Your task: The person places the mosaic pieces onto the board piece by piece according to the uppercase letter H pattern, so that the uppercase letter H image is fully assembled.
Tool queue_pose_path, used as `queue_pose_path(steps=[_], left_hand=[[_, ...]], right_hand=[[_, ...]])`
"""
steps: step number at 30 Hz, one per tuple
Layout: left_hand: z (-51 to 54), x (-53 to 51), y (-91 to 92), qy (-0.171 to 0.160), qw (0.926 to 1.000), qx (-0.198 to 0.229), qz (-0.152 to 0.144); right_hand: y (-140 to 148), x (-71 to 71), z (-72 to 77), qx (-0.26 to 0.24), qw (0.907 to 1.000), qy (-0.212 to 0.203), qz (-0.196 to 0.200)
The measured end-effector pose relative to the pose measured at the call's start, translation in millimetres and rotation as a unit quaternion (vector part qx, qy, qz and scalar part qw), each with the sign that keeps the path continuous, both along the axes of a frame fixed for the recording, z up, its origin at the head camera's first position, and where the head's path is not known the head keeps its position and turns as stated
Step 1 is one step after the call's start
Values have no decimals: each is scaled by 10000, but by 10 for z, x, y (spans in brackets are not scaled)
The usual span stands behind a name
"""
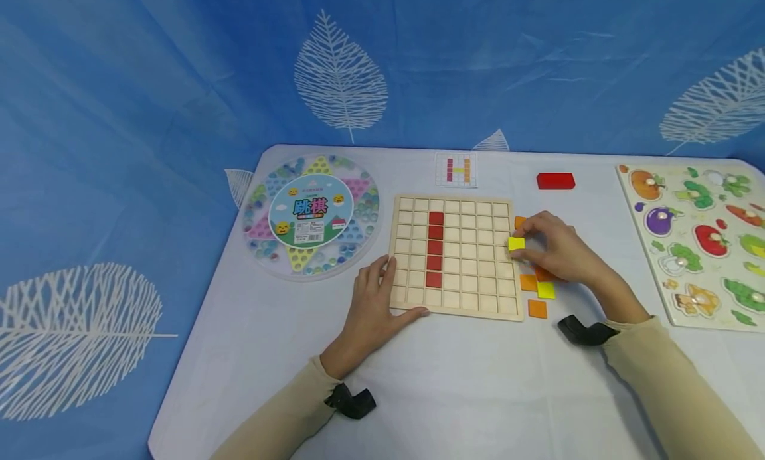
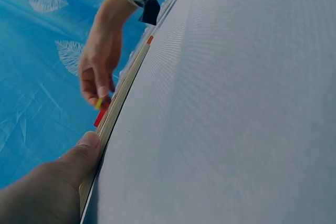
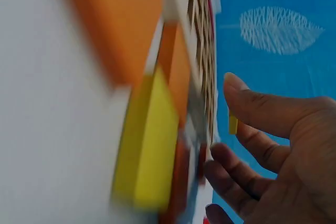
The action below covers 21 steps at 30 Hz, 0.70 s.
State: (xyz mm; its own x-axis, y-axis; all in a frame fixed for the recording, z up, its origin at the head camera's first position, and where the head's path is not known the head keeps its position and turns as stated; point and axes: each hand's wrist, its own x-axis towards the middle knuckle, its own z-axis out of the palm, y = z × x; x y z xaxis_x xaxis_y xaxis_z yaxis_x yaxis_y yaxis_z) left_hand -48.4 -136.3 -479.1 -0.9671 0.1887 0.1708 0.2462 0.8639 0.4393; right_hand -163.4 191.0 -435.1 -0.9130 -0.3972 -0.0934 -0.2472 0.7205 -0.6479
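A wooden grid board (image 1: 478, 267) lies flat on the table, with several red square tiles (image 1: 435, 247) set in one column left of its middle. My left hand (image 1: 375, 301) rests at the board's lower left corner, fingers along the left edge and thumb on the front edge. Between thumb and finger, my right hand (image 1: 556, 247) pinches a yellow square tile (image 1: 516, 243) just over the board's right edge; the tile (image 3: 233, 123) also shows in the right wrist view. Orange tiles (image 1: 537, 308) and another yellow tile (image 1: 546, 290) lie beside the board, some partly hidden under the right hand.
Behind the board lies a pattern card (image 1: 456, 170) showing red, yellow and orange squares. A red block (image 1: 556, 181) sits at the back right. To the left is a round Chinese checkers set (image 1: 311, 214); a vegetable knob puzzle (image 1: 687, 211) lies at the right.
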Motion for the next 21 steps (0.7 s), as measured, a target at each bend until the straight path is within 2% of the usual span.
queue_pose_path(steps=[5, 8, 14, 21], left_hand=[[1, -5, -9, 77, 10000, -27, 12], [-1, -1, -11, 82, 9999, -60, 20], [3, 9, -3, -39, 10000, -48, 25], [11, 5, -8, -99, 9999, -103, 31]], right_hand=[[-348, 16, 10, -444, 9985, 253, 186], [-559, 18, 1, -544, 9980, 190, 277], [-820, -12, -48, -388, 9986, 107, 329], [-917, -30, -114, -228, 9987, 188, 404]])
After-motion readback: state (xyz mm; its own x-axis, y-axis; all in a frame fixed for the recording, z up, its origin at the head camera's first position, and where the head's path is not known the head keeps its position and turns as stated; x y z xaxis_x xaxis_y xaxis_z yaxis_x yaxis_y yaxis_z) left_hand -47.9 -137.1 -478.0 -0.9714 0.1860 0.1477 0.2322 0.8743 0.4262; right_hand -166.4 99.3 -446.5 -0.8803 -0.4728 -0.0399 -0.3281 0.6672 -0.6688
